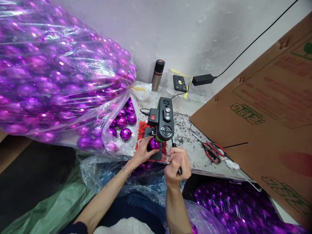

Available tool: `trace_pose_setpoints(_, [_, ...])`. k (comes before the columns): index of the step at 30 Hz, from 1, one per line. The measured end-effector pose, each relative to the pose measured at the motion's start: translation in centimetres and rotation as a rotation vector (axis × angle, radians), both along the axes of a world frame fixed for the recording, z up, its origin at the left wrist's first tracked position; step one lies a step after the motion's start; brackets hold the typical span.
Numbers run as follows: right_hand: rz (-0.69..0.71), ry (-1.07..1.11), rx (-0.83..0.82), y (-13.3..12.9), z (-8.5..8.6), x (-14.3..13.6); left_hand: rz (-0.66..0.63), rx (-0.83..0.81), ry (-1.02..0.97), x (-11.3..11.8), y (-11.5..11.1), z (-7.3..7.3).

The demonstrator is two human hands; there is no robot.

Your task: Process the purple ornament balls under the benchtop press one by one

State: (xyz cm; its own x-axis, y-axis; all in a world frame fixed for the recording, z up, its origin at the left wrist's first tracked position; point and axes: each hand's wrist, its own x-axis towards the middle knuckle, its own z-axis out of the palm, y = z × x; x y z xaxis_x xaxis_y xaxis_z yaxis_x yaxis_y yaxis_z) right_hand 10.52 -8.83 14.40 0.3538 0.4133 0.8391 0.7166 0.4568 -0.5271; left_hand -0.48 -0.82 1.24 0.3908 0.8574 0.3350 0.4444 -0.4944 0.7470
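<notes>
Purple ball (154, 143) between left hand's fingers (145, 137), under black machine (166, 118)

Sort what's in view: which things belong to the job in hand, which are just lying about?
In use:
machine
lever, in right hand
ball, in left hand
mat
adapter, apparently the machine's supply
bagged balls, likely stock

Apparently idle:
flask
phone-like slab
scissors
carton, role unclear

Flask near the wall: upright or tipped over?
Upright. The flask stands on its base, with its black cap at the top.
</notes>
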Motion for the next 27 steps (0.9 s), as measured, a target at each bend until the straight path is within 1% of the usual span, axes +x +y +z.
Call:
trace_pose_setpoints(4, [0.015, -0.018, -0.007, -0.3, -1.3, 0.0, -0.015, -0.004, -0.016, -0.4, 0.1, 0.1])
trace_pose_setpoints(10, [-0.012, -0.043, 0.024, -0.1, -3.0, 0.1, -0.036, -0.023, -0.026, -0.6, 0.1, 0.5])
trace_pose_setpoints(14, [-0.038, -0.063, 0.092, 0.4, -4.6, -0.1, -0.047, -0.046, -0.046, -0.6, 0.0, 0.5])
trace_pose_setpoints(17, [-0.057, -0.037, 0.149, 0.8, -5.6, -0.3, -0.058, -0.048, -0.06, -0.6, 0.0, 0.4])
trace_pose_setpoints(20, [-0.056, -0.007, 0.176, 1.1, -6.0, -0.4, -0.053, -0.047, -0.049, -0.7, 0.0, 0.5])
trace_pose_setpoints(24, [-0.044, -0.015, 0.2, 1.2, -6.2, -0.2, -0.055, -0.067, -0.038, -0.7, 0.0, 0.5])
trace_pose_setpoints(27, [-0.017, -0.003, 0.181, 1.1, -6.4, -0.2, -0.055, -0.071, -0.04, -0.6, 0.1, 0.4])
